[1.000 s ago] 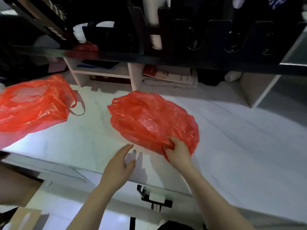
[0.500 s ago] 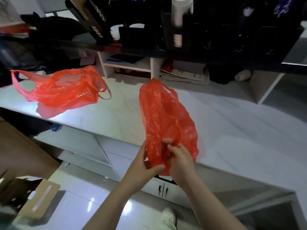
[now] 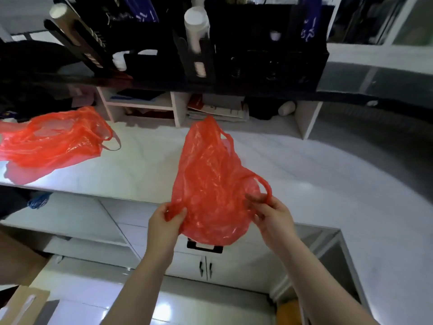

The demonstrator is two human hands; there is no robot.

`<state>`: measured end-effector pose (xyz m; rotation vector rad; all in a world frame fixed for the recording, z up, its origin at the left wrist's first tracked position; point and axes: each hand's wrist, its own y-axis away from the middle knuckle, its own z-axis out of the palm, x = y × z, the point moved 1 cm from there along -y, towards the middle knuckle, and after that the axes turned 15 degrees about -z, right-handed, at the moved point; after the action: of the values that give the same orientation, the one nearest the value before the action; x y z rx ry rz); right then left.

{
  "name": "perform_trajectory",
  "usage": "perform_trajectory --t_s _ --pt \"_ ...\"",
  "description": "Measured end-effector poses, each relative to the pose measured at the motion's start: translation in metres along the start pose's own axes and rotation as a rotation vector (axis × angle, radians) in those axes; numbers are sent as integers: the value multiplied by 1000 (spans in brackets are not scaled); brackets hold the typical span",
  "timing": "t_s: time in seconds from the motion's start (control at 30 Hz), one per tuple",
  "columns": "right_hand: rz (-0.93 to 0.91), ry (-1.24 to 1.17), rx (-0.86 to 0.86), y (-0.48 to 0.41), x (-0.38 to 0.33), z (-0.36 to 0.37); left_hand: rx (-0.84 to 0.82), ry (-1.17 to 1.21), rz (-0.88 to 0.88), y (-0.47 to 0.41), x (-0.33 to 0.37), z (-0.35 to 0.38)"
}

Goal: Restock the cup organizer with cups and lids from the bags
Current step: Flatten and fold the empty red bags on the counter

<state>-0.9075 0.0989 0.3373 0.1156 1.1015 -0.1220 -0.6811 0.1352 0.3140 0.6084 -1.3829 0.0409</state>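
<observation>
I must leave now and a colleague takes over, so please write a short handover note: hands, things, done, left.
Left hand pinches one side of the red bag, right hand its handle; the bag hangs limp at the counter edge, contents not visible.
Second red bag lies on the counter, left.
Cup organizer above holds a white cup stack.
Done: unclear.
Left: check both bags, load cups and lids.

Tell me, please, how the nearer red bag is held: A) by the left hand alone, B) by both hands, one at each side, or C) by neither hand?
B: the left hand and the right hand each grip one side of the red bag.
</observation>
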Motion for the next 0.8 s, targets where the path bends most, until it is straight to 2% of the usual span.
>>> perform_trajectory --t_s 0.1,0.23,0.33,0.43,0.53,0.6,0.8 --pt "-41 136 12 -22 -26 -31 20 -30 47 -4 16 25" --pt "-141 464 31 -59 -65 -62 79 -127 144 -10 47 70" --pt "-179 498 18 -84 -89 -84 112 -169 199 -14 64 103" --pt "-155 338 37 -101 -111 -102 117 -164 179 -19 70 120" --pt "-124 -31 84 -114 -122 -117 71 -165 96 -25 69 120" --pt "-146 -194 85 -123 -124 -127 7 -164 45 -27 66 118" --pt "-137 -248 84 -135 -111 -149 -334 179 -284 -24 60 119"
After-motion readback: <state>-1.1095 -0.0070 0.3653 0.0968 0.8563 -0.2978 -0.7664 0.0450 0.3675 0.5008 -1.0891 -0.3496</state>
